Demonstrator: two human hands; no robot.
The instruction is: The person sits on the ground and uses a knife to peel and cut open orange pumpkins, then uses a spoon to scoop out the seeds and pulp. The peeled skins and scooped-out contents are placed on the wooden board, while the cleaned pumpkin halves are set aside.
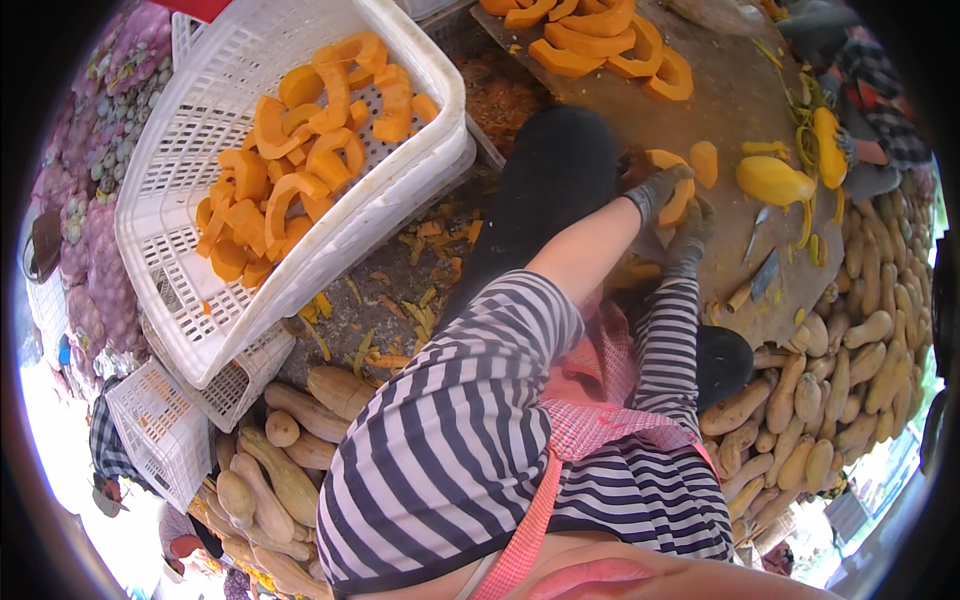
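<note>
My left hand [660, 191], in a dirty grey glove, grips a curved piece of peeled orange squash [677, 201] low over the brown board [727, 105]. Close beside it, my right hand [691, 231], gloved too, has its fingers at the lower edge of that piece; its palm side is hidden, so whether it holds something else cannot be told. A small orange chunk [703, 163] lies just beyond my fingertips. Peeled orange squash slices [600, 41] are piled at the board's far end. A yellow peeled squash [775, 180] rests to the right.
At left, a white plastic crate [176, 225] holds orange squash pieces [289, 172]. A cleaver [765, 275] and a small blade [756, 229] lie on the board's right. Whole butternut-type squashes [810, 397] are heaped right and below left. A gloved co-worker [889, 127] holds another yellow squash [829, 146].
</note>
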